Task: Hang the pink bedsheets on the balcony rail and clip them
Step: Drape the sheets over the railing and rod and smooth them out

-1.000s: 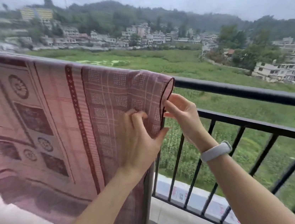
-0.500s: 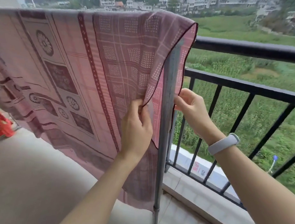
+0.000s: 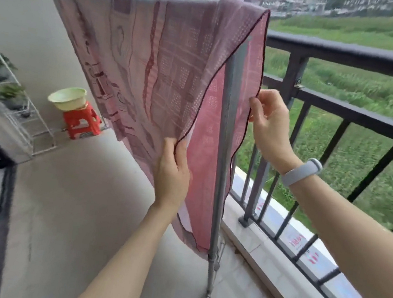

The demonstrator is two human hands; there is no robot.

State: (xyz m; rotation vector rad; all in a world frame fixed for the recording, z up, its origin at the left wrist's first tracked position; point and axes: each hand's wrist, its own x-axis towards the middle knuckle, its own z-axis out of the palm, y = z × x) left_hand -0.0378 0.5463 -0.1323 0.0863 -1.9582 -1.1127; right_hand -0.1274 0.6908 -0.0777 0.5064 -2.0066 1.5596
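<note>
Hands pinch the draped pink bedsheet (image 3: 165, 70), left hand (image 3: 174, 173) on the near edge, right hand (image 3: 269, 123) on the far edge, seemingly levelling both before clipping.

No text can be read. Red marks stand on pale panels (image 3: 299, 243) along the ledge outside the railing (image 3: 343, 115), at the lower right of the frame, but they are too blurred to make out. The wristband (image 3: 302, 171), right of centre, shows no legible display.
</note>
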